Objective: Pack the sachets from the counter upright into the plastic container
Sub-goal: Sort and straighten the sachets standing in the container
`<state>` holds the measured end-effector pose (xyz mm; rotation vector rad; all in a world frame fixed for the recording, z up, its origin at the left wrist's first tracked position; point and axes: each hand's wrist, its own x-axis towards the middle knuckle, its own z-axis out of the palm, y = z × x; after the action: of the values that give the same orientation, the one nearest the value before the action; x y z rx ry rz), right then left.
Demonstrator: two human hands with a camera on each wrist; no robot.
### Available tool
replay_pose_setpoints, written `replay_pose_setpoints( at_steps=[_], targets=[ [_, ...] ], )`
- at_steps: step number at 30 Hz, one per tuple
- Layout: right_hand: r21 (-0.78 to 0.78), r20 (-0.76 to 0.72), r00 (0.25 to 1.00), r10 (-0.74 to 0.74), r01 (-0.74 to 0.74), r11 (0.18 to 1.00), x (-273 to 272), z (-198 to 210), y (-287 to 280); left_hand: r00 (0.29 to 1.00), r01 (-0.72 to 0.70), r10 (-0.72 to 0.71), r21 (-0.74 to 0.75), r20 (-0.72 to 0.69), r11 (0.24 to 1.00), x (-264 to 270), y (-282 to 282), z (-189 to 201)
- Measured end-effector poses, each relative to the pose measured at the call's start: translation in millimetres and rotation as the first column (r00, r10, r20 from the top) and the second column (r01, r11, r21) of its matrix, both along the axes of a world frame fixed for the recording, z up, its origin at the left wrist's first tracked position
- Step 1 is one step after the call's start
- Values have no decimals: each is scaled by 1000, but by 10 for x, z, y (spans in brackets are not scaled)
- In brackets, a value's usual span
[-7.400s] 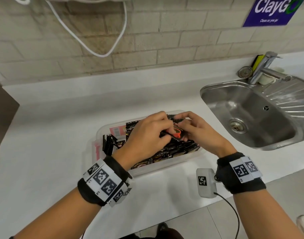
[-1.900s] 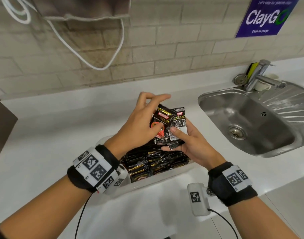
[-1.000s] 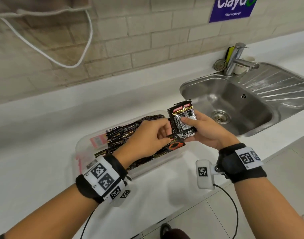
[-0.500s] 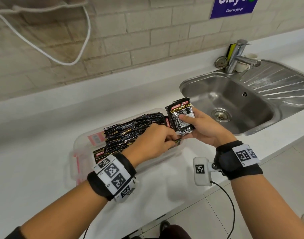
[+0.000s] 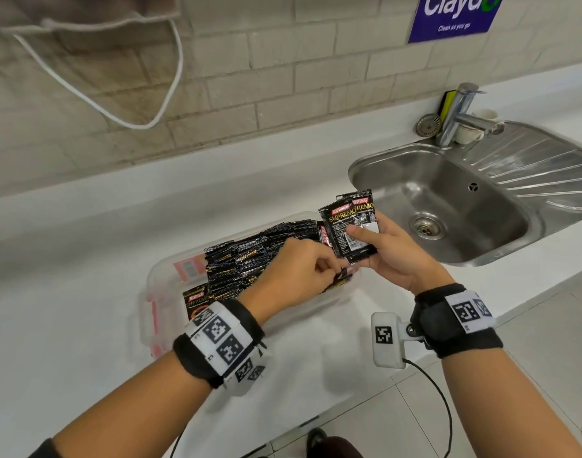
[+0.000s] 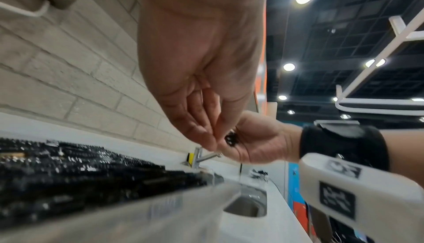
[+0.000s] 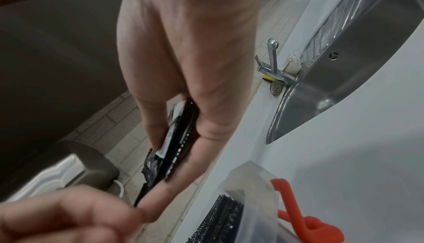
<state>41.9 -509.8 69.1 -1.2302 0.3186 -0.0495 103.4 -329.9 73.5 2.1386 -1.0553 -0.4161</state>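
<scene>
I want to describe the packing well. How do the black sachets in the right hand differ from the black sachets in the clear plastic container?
The black sachets in the right hand are few, with their printed faces showing; the black sachets in the clear plastic container are many, packed on edge in rows. The first are pinched by the right hand above the counter; the second rest inside the clear plastic container. Both appear the same brand.

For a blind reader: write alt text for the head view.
A right hand holds a few black foil sachets upright above a clear plastic container packed with standing black sachets, while the left hand tucks one sachet into its right end. The container sits on a white counter beside a steel sink.
</scene>
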Motion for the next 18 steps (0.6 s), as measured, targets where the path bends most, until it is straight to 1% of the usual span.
replay_pose_setpoints(
  at_steps=[3,5,7,11,13,16,18],
  targets=[
    [53,22,1000,-14,13,999,10,-15,17,988,-139,148,-161,45,977,88,94,187],
    [38,37,999,5,-6,999,26,-13,54,979,-174,193,-221,66,960,151,124,299],
    [4,54,998,34,-34,999,49,3,120,976,-191,210,-222,65,956,207,126,360],
    [-39,85,993,80,-77,996,108,20,274,974,-226,224,-213,-32,951,278,99,374],
    [-57,96,990,99,-94,994,133,15,332,966,-258,251,-220,-59,941,305,104,342],
    [-46,97,988,118,-114,992,145,5,373,952,-307,295,-250,-87,918,335,140,301],
    [-27,89,991,102,-100,995,146,-6,375,946,-325,304,-273,-116,906,352,180,289]
  ],
)
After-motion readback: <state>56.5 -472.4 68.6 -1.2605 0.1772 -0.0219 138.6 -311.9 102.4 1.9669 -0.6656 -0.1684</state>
